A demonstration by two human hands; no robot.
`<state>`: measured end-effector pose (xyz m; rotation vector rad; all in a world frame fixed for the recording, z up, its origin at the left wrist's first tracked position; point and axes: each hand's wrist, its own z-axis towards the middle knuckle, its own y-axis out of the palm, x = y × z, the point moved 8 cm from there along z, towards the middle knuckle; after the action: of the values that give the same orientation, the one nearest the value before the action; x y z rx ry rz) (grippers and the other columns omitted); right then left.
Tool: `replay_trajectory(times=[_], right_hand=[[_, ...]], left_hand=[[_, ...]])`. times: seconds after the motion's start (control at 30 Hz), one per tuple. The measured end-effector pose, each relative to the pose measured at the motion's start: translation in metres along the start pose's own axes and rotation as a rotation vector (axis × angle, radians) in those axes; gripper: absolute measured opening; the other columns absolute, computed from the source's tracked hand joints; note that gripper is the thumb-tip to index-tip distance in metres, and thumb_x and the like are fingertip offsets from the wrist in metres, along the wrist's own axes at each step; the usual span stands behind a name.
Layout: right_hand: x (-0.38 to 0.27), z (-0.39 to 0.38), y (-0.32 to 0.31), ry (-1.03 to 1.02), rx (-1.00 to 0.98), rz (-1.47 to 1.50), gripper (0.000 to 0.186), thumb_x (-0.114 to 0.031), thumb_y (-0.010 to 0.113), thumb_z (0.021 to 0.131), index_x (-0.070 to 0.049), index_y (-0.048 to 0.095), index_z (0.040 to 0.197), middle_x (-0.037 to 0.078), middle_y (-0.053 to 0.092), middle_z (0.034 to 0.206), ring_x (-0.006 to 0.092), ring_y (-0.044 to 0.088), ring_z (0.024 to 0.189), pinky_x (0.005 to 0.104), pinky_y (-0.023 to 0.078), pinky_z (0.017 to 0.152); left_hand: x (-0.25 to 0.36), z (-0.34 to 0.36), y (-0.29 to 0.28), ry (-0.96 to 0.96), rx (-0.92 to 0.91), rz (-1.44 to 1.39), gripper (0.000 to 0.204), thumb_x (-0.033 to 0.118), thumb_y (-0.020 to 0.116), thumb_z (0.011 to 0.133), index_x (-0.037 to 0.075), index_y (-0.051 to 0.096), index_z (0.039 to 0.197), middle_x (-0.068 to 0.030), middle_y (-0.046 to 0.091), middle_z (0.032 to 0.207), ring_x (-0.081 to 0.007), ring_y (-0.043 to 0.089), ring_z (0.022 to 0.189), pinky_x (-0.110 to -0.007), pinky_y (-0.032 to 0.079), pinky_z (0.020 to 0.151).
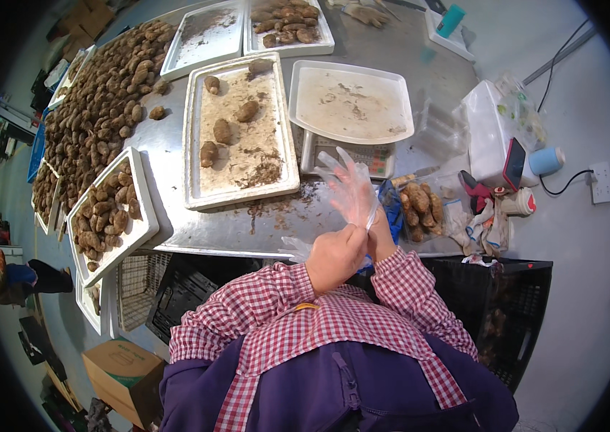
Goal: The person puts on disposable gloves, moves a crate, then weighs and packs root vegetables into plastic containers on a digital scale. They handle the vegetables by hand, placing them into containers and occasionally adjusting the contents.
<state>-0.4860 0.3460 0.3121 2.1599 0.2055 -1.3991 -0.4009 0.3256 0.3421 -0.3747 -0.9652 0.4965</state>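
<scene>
My right hand (351, 191) is inside a clear plastic glove (341, 173), fingers spread and pointing up toward the scale. Closed in a pinch, my left hand (335, 258) grips that glove's cuff at the right wrist. More clear plastic (295, 248) sticks out beside the left hand; whether it is a second glove I cannot tell. Just beyond the gloved hand stands a scale (369, 157) topped by a white tray (351, 101) with dirt on it. Left of it, a white foam tray (244, 129) holds several brown tubers (222, 131) and loose soil.
A large heap of tubers (103, 93) covers the table's left side, with a filled foam tray (150, 216) at its near edge. Bagged tubers (420, 209) lie right of my hands, near a foam box (488, 129) and phone (513, 164). Black crates (492, 309) stand below.
</scene>
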Motion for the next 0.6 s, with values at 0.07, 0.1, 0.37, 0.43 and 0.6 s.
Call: replay_trajectory(times=[0.07,0.1,0.37,0.43,0.6], right_hand=[[0.014,0.014,-0.017,0.028,0.029,-0.027,0.072,-0.064,0.034,0.092,-0.025,0.015,0.15,0.008,0.021,0.153,0.0303,0.025,0.137,0.0464,0.02,0.11],[0.026,0.017,-0.031,0.091,0.108,-0.041,0.075,-0.065,0.036,0.091,-0.025,0.015,0.15,0.009,0.021,0.153,0.0303,0.022,0.139,0.0451,0.018,0.11],[0.035,0.02,-0.035,0.034,-0.092,0.095,0.078,-0.06,0.034,0.094,-0.012,0.007,0.15,0.011,0.019,0.153,0.0344,0.024,0.138,0.0527,0.019,0.11],[0.025,0.023,-0.036,-0.025,-0.081,0.205,0.078,-0.059,0.034,0.094,-0.012,0.005,0.15,0.011,0.017,0.154,0.0352,0.025,0.137,0.0532,0.021,0.109],[0.008,0.022,-0.036,-0.173,-0.072,0.518,0.08,-0.061,0.037,0.093,-0.02,-0.001,0.15,0.01,0.01,0.155,0.0379,0.026,0.136,0.0566,0.026,0.107]], left_hand=[[0.0,0.002,0.002,0.013,-0.005,0.007,0.014,0.003,0.06,0.076,0.003,0.047,0.082,-0.0117,0.049,0.069,-0.0296,0.055,0.055,-0.04,0.044,0.047],[0.0,0.002,0.003,0.006,0.006,0.003,0.014,0.003,0.06,0.076,0.003,0.047,0.083,-0.0117,0.049,0.07,-0.0295,0.056,0.056,-0.04,0.044,0.047],[0.007,-0.006,0.022,0.071,-0.109,-0.005,0.018,0.006,0.062,0.074,0.004,0.047,0.084,-0.0116,0.05,0.071,-0.0301,0.055,0.057,-0.04,0.045,0.049],[0.006,-0.005,0.022,0.068,-0.125,-0.005,0.019,0.007,0.063,0.074,0.004,0.048,0.085,-0.0117,0.05,0.072,-0.0301,0.056,0.057,-0.04,0.045,0.049],[-0.005,0.005,0.008,-0.025,-0.019,0.045,0.025,0.011,0.067,0.073,0.007,0.051,0.092,-0.012,0.053,0.076,-0.0313,0.059,0.061,-0.04,0.046,0.051]])
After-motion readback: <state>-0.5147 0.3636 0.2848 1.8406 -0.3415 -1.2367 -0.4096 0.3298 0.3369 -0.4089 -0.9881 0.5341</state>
